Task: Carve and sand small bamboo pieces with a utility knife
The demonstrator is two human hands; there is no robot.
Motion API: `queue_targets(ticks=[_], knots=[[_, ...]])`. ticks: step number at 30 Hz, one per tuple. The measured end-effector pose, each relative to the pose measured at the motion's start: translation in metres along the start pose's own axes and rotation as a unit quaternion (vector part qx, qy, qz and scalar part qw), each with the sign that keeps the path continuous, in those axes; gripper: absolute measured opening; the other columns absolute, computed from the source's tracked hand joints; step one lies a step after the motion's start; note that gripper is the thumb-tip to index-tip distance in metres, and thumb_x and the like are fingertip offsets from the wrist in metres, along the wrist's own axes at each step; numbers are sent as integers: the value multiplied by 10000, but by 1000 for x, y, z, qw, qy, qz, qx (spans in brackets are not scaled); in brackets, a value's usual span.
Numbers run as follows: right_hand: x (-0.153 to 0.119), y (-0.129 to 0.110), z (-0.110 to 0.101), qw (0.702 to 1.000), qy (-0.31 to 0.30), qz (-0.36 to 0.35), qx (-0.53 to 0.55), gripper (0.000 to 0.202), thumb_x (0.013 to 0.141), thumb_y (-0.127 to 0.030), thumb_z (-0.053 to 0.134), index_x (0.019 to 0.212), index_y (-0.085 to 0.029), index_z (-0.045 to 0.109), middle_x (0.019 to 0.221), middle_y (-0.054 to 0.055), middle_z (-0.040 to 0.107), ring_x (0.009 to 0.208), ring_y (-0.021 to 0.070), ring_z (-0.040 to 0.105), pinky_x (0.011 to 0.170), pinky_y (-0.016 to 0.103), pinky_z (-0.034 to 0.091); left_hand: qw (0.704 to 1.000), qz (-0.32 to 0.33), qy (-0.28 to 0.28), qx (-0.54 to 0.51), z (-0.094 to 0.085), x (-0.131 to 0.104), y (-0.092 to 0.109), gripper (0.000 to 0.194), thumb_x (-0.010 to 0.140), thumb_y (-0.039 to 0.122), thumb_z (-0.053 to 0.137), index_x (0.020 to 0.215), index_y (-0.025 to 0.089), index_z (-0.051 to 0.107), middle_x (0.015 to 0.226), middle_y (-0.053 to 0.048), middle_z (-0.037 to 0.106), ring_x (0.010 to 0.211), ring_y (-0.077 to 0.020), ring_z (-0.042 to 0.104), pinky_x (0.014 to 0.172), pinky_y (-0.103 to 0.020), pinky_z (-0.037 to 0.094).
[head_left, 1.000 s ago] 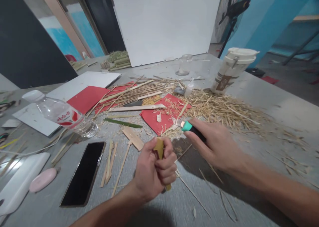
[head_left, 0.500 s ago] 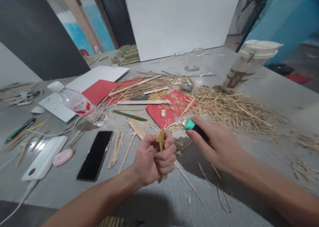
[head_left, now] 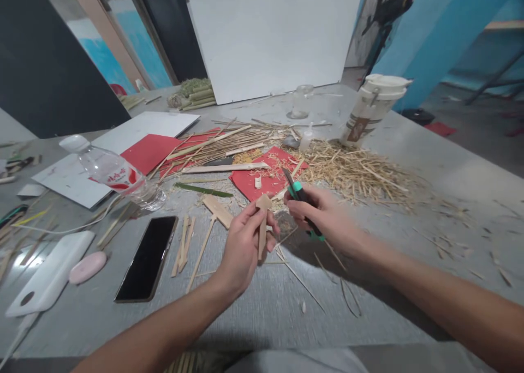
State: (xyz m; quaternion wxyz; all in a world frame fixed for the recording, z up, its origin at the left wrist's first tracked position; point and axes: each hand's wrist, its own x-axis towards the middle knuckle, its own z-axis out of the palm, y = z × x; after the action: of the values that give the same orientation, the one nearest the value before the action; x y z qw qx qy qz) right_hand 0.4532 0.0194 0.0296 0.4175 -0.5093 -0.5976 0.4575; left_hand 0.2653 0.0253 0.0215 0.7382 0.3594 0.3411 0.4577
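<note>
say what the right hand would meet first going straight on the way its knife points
Probably the red sheet with shavings, seen behind the knife; the right hand may pass above it, since depth is unclear.

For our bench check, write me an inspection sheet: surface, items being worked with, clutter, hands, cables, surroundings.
Surface: grey table, littered with shavings and thin strips.
Work items: wooden piece with a wider head; knife, blade exposed.
Clutter: straw, red sheet bearing shavings, bottle, phone, pink oval.
Hands: left hand holds the wooden piece; right hand grips the knife, its blade apart from the piece.
Cables: thick white cable at the white slab; thin white cable curving towards the bottle.
Surroundings: white board behind the straw; blue wall beyond, on the right.
</note>
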Motion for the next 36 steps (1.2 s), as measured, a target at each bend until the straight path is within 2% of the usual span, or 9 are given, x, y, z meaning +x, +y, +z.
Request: queue_targets(ticks=[8, 14, 18, 20, 24, 28, 31, 33, 36], knots=[[5, 18, 16, 975, -22, 37, 216, 410, 897, -491, 801, 872, -198, 516, 665, -75, 432, 532, 69, 365, 492, 251, 237, 999, 9, -54, 0, -3, 2, -9, 300, 882, 341, 811, 1106, 155, 739, 829, -4, 649, 695, -119, 618, 537, -211, 491], [9, 17, 13, 969, -33, 35, 244, 433, 821, -467, 861, 874, -198, 527, 641, -94, 366, 515, 49, 306, 475, 226, 212, 991, 51, -105, 67, -8, 7, -13, 381, 903, 395, 782, 1199, 160, 737, 828, -3, 650, 642, -116, 616, 513, -221, 473], [15, 21, 6, 962, -74, 34, 260, 488, 748, -457, 907, 802, -202, 494, 604, -102, 336, 502, 41, 274, 452, 202, 227, 974, 120, -134, 137, -12, 13, -13, 379, 915, 432, 765, 1203, 186, 742, 804, 2, 640, 556, -83, 495, 471, -214, 362], [18, 28, 2, 961, -92, 36, 257, 454, 802, -444, 886, 809, -190, 510, 602, -100, 351, 496, 39, 289, 445, 185, 246, 969, 145, -135, 149, -12, 14, -13, 280, 928, 409, 746, 1104, 192, 745, 771, 10, 620, 539, -71, 423, 471, -210, 305], [21, 32, -7, 965, -110, 43, 234, 341, 1054, -468, 669, 966, -143, 618, 730, -54, 521, 543, 49, 433, 487, 169, 388, 972, 159, -111, 131, -8, 17, -9, 215, 926, 375, 748, 843, 190, 675, 625, 59, 458, 502, -66, 319, 467, -207, 227], [14, 5, -8, 977, -97, 15, 191, 293, 1066, -430, 666, 1010, -143, 643, 832, -18, 593, 641, 72, 517, 566, 192, 475, 978, 186, -53, 83, -6, 16, 24, 257, 931, 365, 751, 795, 197, 612, 597, 81, 378, 474, -62, 264, 449, -207, 155], [-9, -20, 19, 982, -101, -9, 159, 344, 979, -412, 791, 852, -176, 576, 729, -34, 508, 652, 82, 444, 559, 186, 398, 975, 218, -12, 39, -15, -3, 61, 230, 942, 398, 728, 881, 201, 627, 616, 97, 338, 456, -59, 214, 430, -205, 134], [-32, -28, 52, 982, -108, -15, 157, 415, 967, -533, 778, 892, -200, 540, 742, -40, 479, 652, 88, 427, 556, 201, 368, 974, 226, -7, -2, -26, -30, 79, 242, 887, 384, 784, 896, 189, 642, 623, 99, 335, 461, -55, 231, 421, -193, 160], [-56, -22, 102, 976, -151, 3, 158, 533, 1004, -729, 606, 940, -209, 512, 782, -29, 495, 641, 93, 450, 567, 228, 403, 969, 238, 39, -45, -48, -78, 81, 240, 837, 351, 810, 894, 169, 664, 602, 99, 361, 455, -47, 240, 405, -173, 183]])
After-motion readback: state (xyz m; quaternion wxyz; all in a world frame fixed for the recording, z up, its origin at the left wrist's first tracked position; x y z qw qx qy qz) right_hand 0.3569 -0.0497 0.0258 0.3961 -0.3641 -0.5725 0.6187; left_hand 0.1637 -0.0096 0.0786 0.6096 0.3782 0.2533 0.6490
